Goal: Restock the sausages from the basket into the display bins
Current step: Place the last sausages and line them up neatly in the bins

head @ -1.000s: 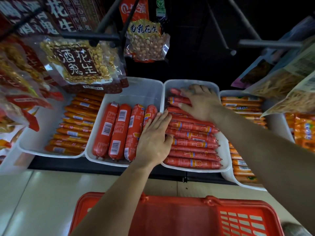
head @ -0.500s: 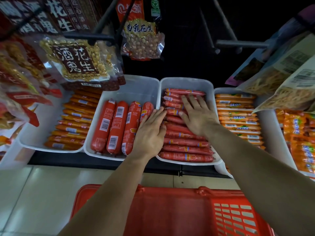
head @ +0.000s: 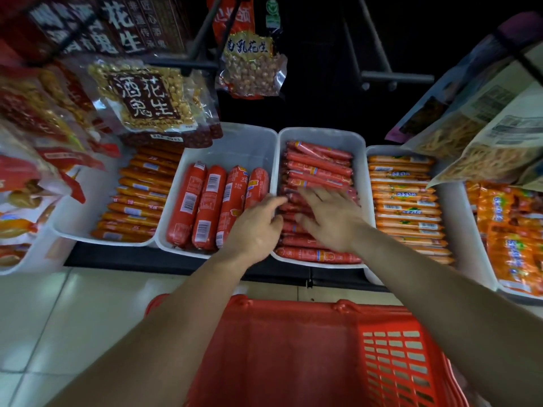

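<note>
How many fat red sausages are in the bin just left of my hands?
4, side by side in the white bin: the leftmost sausage, the second, the third, and the rightmost, partly behind the left hand. Others could be hidden underneath.

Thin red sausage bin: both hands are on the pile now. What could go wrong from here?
1. The thin red sausages are heaped near the rim of their bin; a push from the right hand could roll the front one off the shelf.
2. The left hand lies over the edge between bins and may knock the nearest thick sausage askew.
</note>
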### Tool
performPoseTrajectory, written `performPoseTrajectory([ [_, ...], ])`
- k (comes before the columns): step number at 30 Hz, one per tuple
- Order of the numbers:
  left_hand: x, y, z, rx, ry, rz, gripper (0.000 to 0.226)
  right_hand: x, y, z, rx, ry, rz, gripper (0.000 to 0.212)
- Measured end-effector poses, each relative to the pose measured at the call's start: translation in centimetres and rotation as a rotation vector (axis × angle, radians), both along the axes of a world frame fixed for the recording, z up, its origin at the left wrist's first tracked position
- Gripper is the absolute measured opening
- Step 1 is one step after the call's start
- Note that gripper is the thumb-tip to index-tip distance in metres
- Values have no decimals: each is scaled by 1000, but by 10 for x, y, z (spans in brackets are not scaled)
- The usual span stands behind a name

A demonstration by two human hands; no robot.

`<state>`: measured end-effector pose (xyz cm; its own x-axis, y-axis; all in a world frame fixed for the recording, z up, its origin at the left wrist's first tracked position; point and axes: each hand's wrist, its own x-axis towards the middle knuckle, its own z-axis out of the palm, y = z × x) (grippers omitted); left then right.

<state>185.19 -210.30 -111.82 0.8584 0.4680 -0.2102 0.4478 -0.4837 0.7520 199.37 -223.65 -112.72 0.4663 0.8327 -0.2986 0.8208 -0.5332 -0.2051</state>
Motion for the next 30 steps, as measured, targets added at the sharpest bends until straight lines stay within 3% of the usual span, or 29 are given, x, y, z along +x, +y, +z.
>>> performPoseTrajectory([
  [4, -27, -15, 7, 120, 29, 12, 45, -35, -47, -10, -160, 82, 154, 64],
  [13, -44, -16, 6, 85, 81, -73, 48, -28, -53, 2, -200, 113, 2, 48],
  [16, -43, -13, 5, 58, 50, -41, 46, -27, -45, 15, -165, 77, -31, 49],
  [20, -45, -8, -2, -107, -12, 122, 41, -32, -10, 20, 4, 44, 121, 58],
  [30, -41, 5, -5, -107, -31, 121, 38, -16, 11, -2, -125, -81, 211, 67],
])
